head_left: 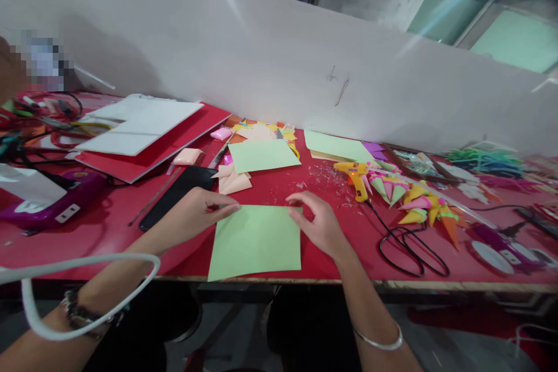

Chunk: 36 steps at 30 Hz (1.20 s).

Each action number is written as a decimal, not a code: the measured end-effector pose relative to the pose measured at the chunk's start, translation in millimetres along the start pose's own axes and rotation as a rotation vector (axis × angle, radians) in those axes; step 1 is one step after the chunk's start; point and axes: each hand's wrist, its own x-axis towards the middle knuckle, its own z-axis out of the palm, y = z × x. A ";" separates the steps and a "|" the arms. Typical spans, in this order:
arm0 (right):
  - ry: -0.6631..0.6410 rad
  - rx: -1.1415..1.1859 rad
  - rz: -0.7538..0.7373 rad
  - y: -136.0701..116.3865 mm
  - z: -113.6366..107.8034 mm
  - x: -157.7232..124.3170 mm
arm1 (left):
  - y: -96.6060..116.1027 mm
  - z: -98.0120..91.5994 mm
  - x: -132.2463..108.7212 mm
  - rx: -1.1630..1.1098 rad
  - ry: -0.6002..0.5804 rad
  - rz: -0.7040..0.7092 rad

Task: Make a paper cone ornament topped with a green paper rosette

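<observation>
A light green sheet of paper (257, 241) lies in front of me at the table's front edge, its near left corner reaching over the edge. My left hand (204, 210) pinches the far left part of the sheet between thumb and fingers. At the far right corner, my right hand (316, 221) has its thumb on the paper and its curved fingers at the far edge. Just beyond are another green sheet (264, 155) and some folded peach paper pieces (233, 179). A black phone-like slab (178, 195) lies beside my left forearm.
To the right are a yellow glue gun (355, 177) with a looped black cord (412, 261), and several colourful paper cones (431, 209). White boards (143, 122) and a purple device (65, 200) sit left. A white cable loop (87, 261) crosses before my left forearm.
</observation>
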 end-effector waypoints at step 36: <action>0.235 0.674 0.425 13.7 6.0 0.9 | 4.0 20.9 10.4 -0.180 0.050 -0.098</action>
